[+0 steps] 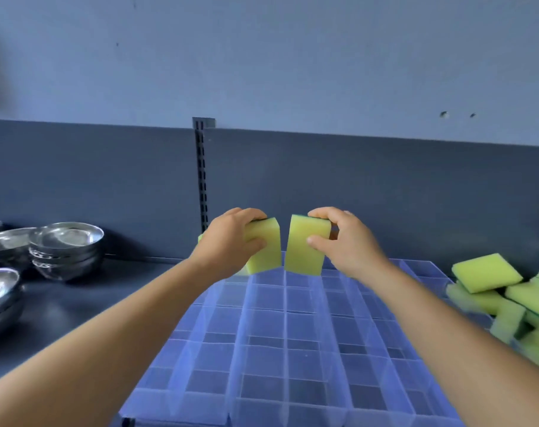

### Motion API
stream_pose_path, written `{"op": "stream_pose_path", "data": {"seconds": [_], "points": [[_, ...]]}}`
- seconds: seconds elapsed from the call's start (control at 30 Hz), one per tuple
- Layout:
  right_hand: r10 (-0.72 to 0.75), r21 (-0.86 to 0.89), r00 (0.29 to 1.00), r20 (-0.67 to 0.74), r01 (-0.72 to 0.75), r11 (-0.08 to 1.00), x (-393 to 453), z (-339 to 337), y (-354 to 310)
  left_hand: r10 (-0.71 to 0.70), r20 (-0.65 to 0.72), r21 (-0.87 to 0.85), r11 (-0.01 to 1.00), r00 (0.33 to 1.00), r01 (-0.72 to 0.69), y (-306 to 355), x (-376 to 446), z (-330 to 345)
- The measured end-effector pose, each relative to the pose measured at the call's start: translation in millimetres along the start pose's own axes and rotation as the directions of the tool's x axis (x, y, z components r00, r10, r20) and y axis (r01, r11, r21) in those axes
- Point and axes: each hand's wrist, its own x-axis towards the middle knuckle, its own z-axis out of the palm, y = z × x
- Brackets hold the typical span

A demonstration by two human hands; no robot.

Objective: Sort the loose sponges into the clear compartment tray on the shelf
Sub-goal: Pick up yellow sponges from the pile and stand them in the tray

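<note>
Head view, the only one I had. Left hand (228, 241) held one sponge (265, 246); right hand (343, 241) held a second sponge (306, 249). Both sat upright, side by side w/ a thin gap between, over the far edge of the clear compartment tray (262, 349). On each hand the fingers were narrowed onto its sponge, thumb on the near face, the rest curled over the top; so neither hand was free.

Handling, as I judged it: foam blocks, light and soft, squashy under a hard pinch, not slippery or fragile. A grip across the broad faces near the top, as here, looked right; it left the lower end free to go down into a compartment. Too much squeeze would prob. bulge the foam and jam it against the dividers.

Looks: pale yellow-green rectangular blocks, matte; a thin dark green layer showed on the back face of the right-hand one. Tray compartments near me all looked unfilled.

Loose sponge pile (505, 291) lay just right of the tray, on the shelf (86, 291). Stacked steel bowls (66, 245) stood well left of the tray.
</note>
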Motion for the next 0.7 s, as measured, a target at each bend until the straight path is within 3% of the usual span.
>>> {"op": "stream_pose_path", "data": {"seconds": [0.33, 0.7], "points": [[-0.031, -0.063, 1.0, -0.002, 0.03, 0.998, 13.9, 88.8, -50.9, -0.018, 0.007, -0.032, 0.999, 1.0, 0.018, -93.2, 1.8, -46.3], [0.036, -0.114, 0.998, 0.055, -0.03, 0.993, 30.9, 134.6, -38.9, -0.014, 0.1, -0.028, 0.999, 0.995, 0.017, -134.1, 11.5, -31.8]]}}
